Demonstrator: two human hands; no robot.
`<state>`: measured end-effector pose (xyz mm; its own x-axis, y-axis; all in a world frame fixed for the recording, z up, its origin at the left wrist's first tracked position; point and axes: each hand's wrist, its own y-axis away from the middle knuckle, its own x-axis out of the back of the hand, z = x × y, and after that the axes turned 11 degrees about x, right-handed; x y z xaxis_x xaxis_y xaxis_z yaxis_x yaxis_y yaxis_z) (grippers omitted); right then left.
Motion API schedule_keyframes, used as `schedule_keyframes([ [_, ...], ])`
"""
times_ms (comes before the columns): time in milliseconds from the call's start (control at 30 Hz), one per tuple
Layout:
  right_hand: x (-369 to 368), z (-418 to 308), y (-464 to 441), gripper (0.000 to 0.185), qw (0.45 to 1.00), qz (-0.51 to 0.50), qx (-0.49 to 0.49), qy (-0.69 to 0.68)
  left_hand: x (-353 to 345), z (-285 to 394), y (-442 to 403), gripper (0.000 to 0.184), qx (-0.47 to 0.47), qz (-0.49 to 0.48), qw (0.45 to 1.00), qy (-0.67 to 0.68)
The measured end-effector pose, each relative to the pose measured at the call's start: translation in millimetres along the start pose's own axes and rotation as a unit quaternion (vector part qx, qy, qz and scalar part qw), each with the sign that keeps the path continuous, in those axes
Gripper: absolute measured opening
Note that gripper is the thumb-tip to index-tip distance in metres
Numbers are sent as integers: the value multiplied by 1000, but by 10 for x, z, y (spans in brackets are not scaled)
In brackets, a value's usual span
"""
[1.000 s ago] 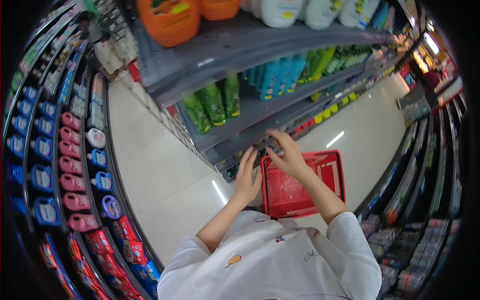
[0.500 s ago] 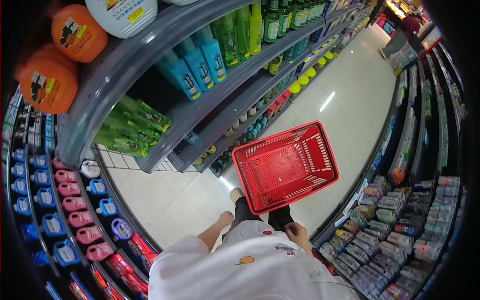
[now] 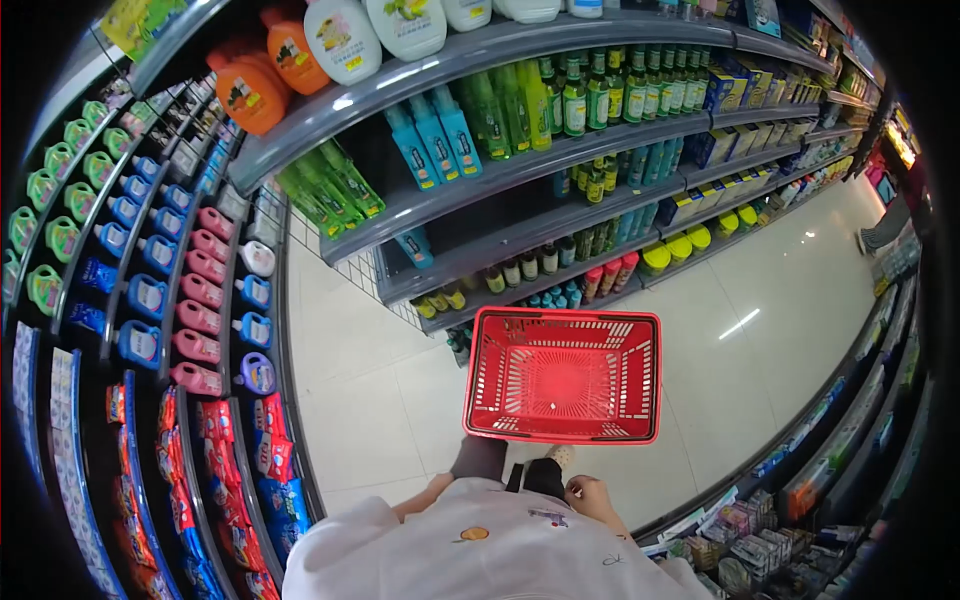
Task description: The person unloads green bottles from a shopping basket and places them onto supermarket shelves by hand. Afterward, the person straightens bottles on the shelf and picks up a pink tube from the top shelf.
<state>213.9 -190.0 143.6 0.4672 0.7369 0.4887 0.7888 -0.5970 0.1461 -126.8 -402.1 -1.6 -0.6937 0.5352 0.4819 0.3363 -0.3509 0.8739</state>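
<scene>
A red plastic shopping basket (image 3: 565,318) is in front of my body, its inside bare except for a tiny pale spot on the bottom. My right hand (image 3: 590,494) is just below the basket's near rim, with its fingers curled in. Whether those fingers hold anything is hidden. On the other side, my left hand (image 3: 438,484) hangs low beside my dark trouser leg, and the fingers are too small and partly covered to read. A short black strip (image 3: 515,478) shows between my legs under the basket.
Ahead, a grey curved shelf unit (image 3: 600,130) carries green, blue and white bottles. Racks on the left hold pink detergent bottles (image 3: 203,320) and red packets (image 3: 273,455). Small packaged goods (image 3: 755,550) line the right side. A tiled aisle (image 3: 770,300) leads towards a person (image 3: 885,230).
My view has turned to the right and tilted up. The basket now appears lower and straighter in view. My right hand stays curled; more of the left racks shows.
</scene>
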Motion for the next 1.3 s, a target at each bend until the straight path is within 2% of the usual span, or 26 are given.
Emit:
schedule_keyframes([
  [100, -59, -191, -98, 17, 996, -89, 21, -21, -140, -127, 75, 41, -28, 40, 995, 85],
  [167, -379, -19, -180, 20, 990, -80, 108, -37, -187, -84, 198, 43, -13, 59, 994, 95],
  [200, -361, -159, -215, 18, 986, -81, 119, -83, -263, -63, 183, 45, -4, 39, 995, 91],
  [267, -450, -222, -258, 19, 981, -90, 146, -87, -377, -83, 139, 49, 18, 0, 997, 79],
  [300, -469, -202, -259, 18, 982, -95, 139, -86, -358, 35, 399, 47, 11, 16, 990, 138],
  [367, -520, -157, -201, 16, 983, -105, 122, -85, -365, 139, 447, 46, -31, 30, 988, 146],
  [400, -523, -176, -168, 16, 989, -72, 113, -63, -408, 148, 416, 46, -53, 36, 988, 140],
  [500, -424, -348, -48, 21, 995, -60, 77, -4, -573, 81, 160, 45, -127, 65, 980, 137],
  [600, -494, -419, 53, 19, 993, -75, 94, -1, -834, 25, -267, 44, -204, 155, 953, 163],
  [667, -481, -493, 166, 19, 993, -77, 82, 16, -912, 73, -424, 44, -245, 201, 939, 131],
  [767, -429, -576, 426, 18, 993, -70, 53, 76, -865, 128, -428, 38, -294, 130, 935, -151],
  [900, -561, -283, 892, 20, 997, -31, -2, 76, -1172, -13, -329, 30, -130, 55, 978, -155],
  [967, -600, -351, 1164, 21, 998, 10, -26, 57, -1107, -235, -17, 25, -220, 12, 974, -46],
  [1033, -659, -296, 1383, 20, 997, 70, -29, 33, -1152, -200, 145, 25, -237, -15, 971, 21],
  [1133, -653, -119, 1454, 28, 998, 33, -44, -16, -1210, -31, 325, 24, -259, -27, 961, 89],
  [1300, -293, -24, 1206, 26, 996, -45, 83, -3, -1229, 406, 563, 24, -273, -1, 948, 164],
])
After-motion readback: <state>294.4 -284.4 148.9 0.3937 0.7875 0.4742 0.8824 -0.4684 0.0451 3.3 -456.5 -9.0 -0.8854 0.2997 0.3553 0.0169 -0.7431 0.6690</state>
